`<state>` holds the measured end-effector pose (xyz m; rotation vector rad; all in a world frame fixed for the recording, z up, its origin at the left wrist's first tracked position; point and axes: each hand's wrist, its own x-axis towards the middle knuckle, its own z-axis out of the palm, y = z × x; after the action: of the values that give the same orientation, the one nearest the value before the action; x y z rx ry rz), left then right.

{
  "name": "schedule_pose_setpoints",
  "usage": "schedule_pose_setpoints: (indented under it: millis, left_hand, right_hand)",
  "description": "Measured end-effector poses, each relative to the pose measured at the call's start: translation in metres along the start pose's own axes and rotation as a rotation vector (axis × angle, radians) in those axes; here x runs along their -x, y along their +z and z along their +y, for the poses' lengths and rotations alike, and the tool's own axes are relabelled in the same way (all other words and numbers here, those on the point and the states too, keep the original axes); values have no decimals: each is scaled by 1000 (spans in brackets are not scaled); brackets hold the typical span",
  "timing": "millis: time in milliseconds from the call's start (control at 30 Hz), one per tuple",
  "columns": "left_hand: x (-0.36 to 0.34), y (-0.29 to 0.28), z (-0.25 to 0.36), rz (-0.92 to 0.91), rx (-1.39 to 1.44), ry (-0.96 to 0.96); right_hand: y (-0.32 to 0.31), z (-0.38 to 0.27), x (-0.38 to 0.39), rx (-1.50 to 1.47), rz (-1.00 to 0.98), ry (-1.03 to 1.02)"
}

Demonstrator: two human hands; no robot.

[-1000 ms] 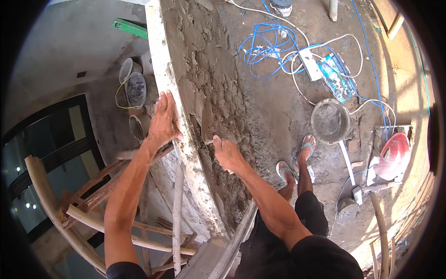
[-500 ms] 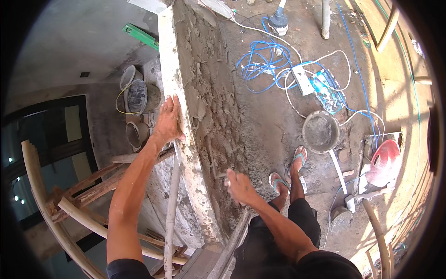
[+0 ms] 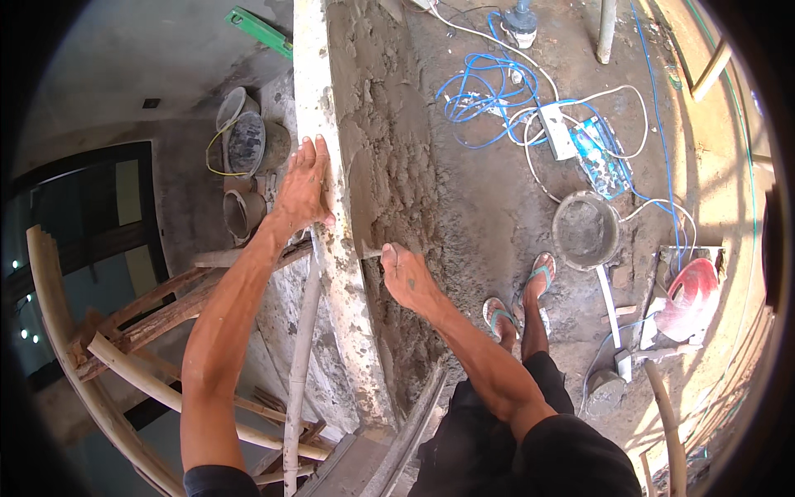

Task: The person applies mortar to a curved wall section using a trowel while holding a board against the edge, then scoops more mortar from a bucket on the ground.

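My left hand lies with fingers spread along the pale, mortar-spattered edge of a low wall. Beside it, a band of rough wet grey mortar covers the wall's right side. My right hand is closed around a trowel, whose blade rests in the mortar just right of that edge and is partly hidden.
Wooden poles stand lower left, beside stacked buckets; a green level is above. On the right lie a blue hose, a power strip, a round basin and a red container. My sandalled feet are below.
My right hand went down along the mortar, then came back up with the trowel. My left hand stays on the edge; the whole view shifted slightly as well.
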<state>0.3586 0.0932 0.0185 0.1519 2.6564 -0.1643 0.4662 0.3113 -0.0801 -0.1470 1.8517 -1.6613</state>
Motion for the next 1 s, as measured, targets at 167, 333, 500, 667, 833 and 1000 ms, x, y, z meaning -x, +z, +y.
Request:
schedule_pose_setpoints:
  millis: [167, 333, 500, 667, 833, 1000]
  left_hand:
    - [-7, -1, 3, 7, -32, 34]
    - [-4, -4, 7, -28, -28, -12]
    - [0, -11, 8, -141, -196, -76]
    - [-3, -52, 78, 120, -329, -294]
    - [0, -2, 244, 421, 742, -120]
    - [-32, 281, 377, 17, 1441, -362]
  right_hand:
    - [10, 3, 64, -18, -38, 99]
    - [5, 48, 148, -114, -154, 134]
    - [-76, 66, 219, -628, -222, 614]
    - [-191, 116, 248, -248, 354, 436]
    - [-322, 226, 269, 635, 507, 520]
    - [-390, 221, 158, 1169, 128, 766]
